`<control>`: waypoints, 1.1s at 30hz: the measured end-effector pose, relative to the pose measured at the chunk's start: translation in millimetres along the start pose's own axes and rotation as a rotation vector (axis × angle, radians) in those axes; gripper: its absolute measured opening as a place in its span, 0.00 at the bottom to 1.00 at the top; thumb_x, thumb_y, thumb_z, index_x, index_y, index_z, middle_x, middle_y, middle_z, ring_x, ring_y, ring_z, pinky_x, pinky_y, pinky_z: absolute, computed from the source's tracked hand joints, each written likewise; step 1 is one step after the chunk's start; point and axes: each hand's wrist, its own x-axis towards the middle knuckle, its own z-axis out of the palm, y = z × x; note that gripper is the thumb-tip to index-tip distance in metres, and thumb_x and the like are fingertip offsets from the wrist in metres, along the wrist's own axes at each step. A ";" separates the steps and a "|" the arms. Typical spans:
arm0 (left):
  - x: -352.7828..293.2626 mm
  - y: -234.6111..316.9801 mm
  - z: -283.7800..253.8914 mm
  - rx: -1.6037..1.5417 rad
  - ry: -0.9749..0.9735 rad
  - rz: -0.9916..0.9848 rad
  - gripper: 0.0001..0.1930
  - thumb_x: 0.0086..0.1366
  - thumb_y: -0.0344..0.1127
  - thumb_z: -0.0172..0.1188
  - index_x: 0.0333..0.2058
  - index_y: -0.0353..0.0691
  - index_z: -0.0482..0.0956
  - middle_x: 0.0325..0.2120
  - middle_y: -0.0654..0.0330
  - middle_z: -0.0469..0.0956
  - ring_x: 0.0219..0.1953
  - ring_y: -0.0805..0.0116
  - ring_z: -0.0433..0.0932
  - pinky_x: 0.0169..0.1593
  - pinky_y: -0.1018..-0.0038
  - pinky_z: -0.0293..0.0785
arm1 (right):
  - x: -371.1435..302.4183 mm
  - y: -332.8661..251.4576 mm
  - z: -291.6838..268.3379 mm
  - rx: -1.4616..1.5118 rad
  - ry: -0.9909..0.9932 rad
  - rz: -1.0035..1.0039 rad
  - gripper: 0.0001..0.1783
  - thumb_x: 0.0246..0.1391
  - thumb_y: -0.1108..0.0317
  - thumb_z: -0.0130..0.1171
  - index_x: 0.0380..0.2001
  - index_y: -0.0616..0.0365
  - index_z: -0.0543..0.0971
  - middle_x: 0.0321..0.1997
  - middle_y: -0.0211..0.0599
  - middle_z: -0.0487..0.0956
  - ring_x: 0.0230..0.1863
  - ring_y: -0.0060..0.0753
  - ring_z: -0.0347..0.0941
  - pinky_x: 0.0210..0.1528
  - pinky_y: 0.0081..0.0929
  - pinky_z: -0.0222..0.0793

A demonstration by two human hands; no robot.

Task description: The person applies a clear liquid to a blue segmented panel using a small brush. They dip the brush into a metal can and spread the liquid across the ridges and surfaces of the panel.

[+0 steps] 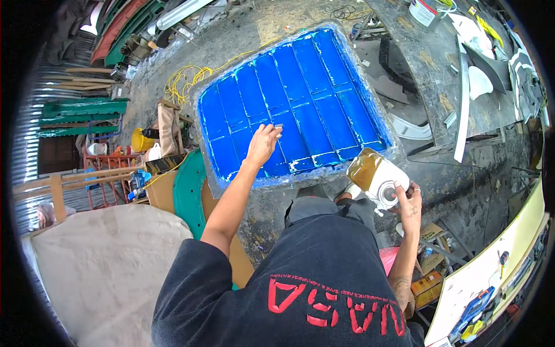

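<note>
A large blue ribbed mould [306, 75] with a rough grey rim lies in front of me, divided by raised lines into rectangular panels. My left hand [264, 143] is over its near middle part, fingers pinched on a small greyish piece [278, 126] whose kind I cannot make out. In my right hand [409, 205] is a white translucent plastic jug [390, 176], held on its side by the neck end, beyond the mould's near right corner. Amber-brown liquid [364, 169] shows in its far end. Whitish patches mark the mould's edges and ridges.
A yellow cable [188, 81] lies coiled on the floor left of the mould. A worktable [428, 63] at the right carries a white bucket [424, 11] and curved panels. A green curved piece [189, 194] and a beige sheet-covered surface [104, 272] are at the left.
</note>
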 end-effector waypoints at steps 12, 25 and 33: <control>-90.9 104.7 2.9 -0.110 -0.131 0.012 0.17 0.60 0.26 0.61 0.49 0.41 0.82 0.34 0.56 0.77 0.38 0.52 0.72 0.46 0.60 0.72 | 44.3 -1.2 -28.0 -0.064 -0.175 -0.099 0.46 0.54 0.50 0.70 0.59 0.79 0.63 0.42 0.45 0.78 0.34 0.25 0.77 0.24 0.22 0.73; -95.0 141.7 34.5 -0.180 0.099 -0.141 0.12 0.61 0.25 0.60 0.44 0.39 0.83 0.39 0.55 0.81 0.45 0.53 0.77 0.51 0.59 0.72 | 57.9 -5.4 -26.7 -0.161 -0.276 -0.138 0.42 0.55 0.50 0.69 0.57 0.75 0.66 0.42 0.41 0.78 0.35 0.24 0.76 0.26 0.22 0.73; -98.2 27.0 26.9 -0.734 0.110 -0.468 0.10 0.70 0.36 0.59 0.42 0.37 0.86 0.37 0.58 0.86 0.41 0.68 0.82 0.44 0.71 0.77 | 38.5 -21.7 13.0 -0.159 -0.287 -0.100 0.38 0.56 0.48 0.67 0.55 0.72 0.68 0.40 0.39 0.78 0.38 0.23 0.76 0.25 0.24 0.76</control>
